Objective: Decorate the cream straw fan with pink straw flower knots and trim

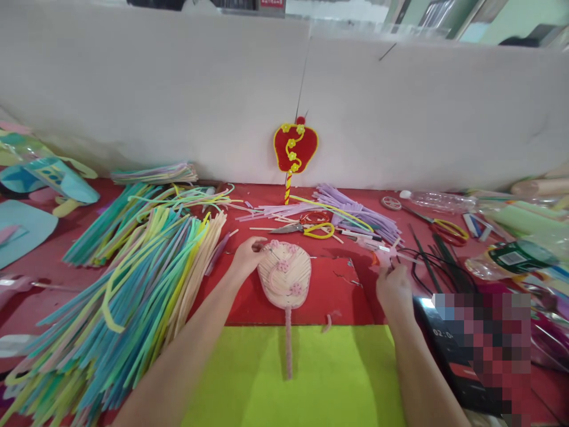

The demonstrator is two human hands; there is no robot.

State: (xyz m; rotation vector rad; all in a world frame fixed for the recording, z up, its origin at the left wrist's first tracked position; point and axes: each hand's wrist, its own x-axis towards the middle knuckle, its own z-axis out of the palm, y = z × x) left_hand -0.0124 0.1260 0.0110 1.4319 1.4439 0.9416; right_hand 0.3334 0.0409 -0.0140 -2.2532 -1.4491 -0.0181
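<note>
A cream fan (284, 279) made of pipe cleaners, with pink flowers and a curving pink stem on its face, is in front of me, face up. Its fuzzy pink handle (288, 350) points towards me over a yellow-green sheet (342, 379). At the fan's upper left rim, the fingers of my left hand (249, 254) are closed on the edge; the fingertips are partly hidden. Off to the right, my right hand (394, 290) is wrapped round a pink glue gun (383, 254), its grip mostly covered by my fingers.
A red fan (296, 148) with yellow flowers stands against the white board (178, 89). Bundles of pipe cleaners (133, 296) fill the left; purple ones (355, 207) lie behind. Yellow-handled scissors (311, 229), a plastic bottle (511, 260) and a phone (444, 350) lie around.
</note>
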